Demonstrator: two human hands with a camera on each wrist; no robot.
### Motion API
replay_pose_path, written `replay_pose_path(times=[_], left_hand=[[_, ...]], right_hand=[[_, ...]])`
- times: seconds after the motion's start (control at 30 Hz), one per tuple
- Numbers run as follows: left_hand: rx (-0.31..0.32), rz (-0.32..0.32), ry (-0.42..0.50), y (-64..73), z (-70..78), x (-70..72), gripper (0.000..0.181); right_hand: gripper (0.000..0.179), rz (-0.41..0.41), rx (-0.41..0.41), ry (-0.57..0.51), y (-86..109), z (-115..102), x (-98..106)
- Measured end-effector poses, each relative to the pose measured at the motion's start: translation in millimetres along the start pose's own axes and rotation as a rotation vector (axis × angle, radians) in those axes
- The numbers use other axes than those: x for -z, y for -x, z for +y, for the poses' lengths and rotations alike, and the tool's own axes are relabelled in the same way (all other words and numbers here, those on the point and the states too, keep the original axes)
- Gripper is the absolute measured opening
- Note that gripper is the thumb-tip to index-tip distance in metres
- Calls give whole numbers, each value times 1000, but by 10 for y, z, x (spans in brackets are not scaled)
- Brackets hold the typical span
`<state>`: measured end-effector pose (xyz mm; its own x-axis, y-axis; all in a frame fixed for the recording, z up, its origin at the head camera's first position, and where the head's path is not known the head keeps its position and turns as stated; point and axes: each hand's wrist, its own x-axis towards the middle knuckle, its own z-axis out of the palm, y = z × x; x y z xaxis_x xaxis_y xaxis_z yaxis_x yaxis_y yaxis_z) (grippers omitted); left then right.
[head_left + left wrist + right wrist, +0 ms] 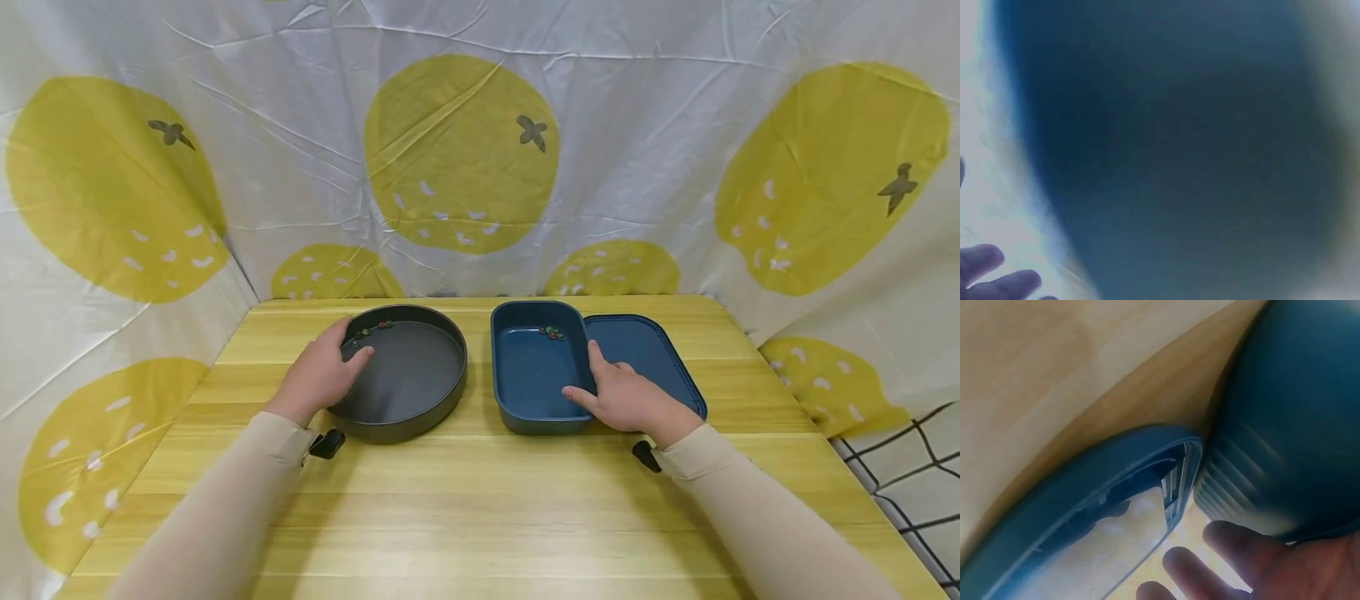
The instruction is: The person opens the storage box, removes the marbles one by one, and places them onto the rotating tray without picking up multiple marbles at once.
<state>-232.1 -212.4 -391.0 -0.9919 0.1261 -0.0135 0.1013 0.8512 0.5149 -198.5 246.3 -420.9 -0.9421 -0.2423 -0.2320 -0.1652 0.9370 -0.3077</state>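
A round dark grey pan stands on the left of the table, small red and green pieces lying at its far edge. My left hand is at its left rim, thumb over the inside. The fingers look spread beside a blurred dark wall in the left wrist view. Right of the pan is a deep blue rectangular container, with similar small pieces near its far right corner. My right hand is at its right wall, thumb over the inside, fingers extended outside.
A flat blue lid lies right of the container, partly behind my right hand. The wooden table ends at the back against a white cloth with yellow fruit prints. A black-lined grid cloth hangs at the right edge.
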Motion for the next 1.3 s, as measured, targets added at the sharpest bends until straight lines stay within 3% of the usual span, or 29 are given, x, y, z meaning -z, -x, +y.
replay_pose_path(times=[0.13,0.37,0.6,0.77,0.93,1.3], left_hand=[[-83,40,109,-61,459,-61,73],[-160,-41,403,-305,1180,-308,62],[-135,-143,616,-596,1754,-631,56],[-116,-192,742,-798,2029,-862,54],[-101,-207,716,-976,2146,-1139,52],[-87,-257,334,-1266,2148,-1559,42]], right_hand=[[115,-3,-10,12,-8,13,-3],[116,-16,-33,12,-15,19,2],[116,-18,-56,23,-10,2,29],[115,-13,-57,26,-11,-11,25],[112,-10,-51,25,-11,-3,10],[109,15,-54,24,7,0,8]])
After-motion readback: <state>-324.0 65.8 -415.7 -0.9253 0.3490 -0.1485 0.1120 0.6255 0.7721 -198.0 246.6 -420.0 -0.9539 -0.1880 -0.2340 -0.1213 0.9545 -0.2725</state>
